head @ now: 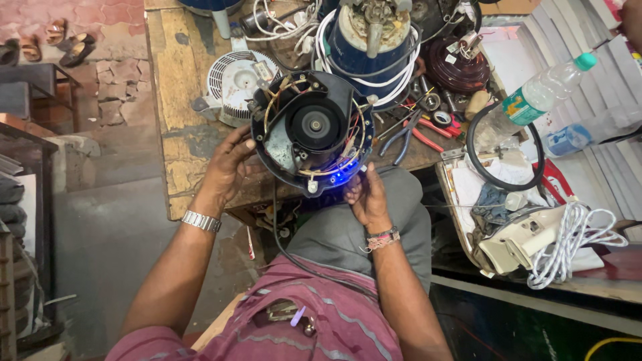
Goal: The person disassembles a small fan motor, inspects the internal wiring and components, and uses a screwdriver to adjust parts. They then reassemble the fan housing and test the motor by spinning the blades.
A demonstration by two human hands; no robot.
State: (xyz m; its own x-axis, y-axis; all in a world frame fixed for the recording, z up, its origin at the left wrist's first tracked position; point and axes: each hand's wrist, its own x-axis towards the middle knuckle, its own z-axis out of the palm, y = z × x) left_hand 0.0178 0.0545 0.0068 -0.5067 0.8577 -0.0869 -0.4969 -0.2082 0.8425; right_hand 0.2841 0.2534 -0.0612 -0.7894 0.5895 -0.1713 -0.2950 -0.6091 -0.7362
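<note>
Down on the wooden workbench (180,127), scarred and paint-flecked, sits a crowd of repair gear, and at its near edge, hanging partly over the person's lap, is the opened mixer-grinder base (312,132), tipped up so its round black motor and a ring of coloured wires face the camera, with a blue light glowing at its lower rim. Just behind it, toward the far edge, stands a dark blue appliance body (364,47) wrapped in white cable, and to that one's left lies a white vented fan cover (231,80), touching the base's upper left side. Off the bench's right side, a white clothes iron (518,237) rests beside a bundled white cord (575,241), with a clear plastic bottle (545,90) lying tilted farther back. The left hand (227,167), a metal watch on its wrist, is curled around the base's left rim, gripping it. The right hand (366,197) is closed on the lower right rim, fingers pinched at the lit edge. Red-handled pliers (409,134) lie just right of the base, on the bench's near right corner.
</note>
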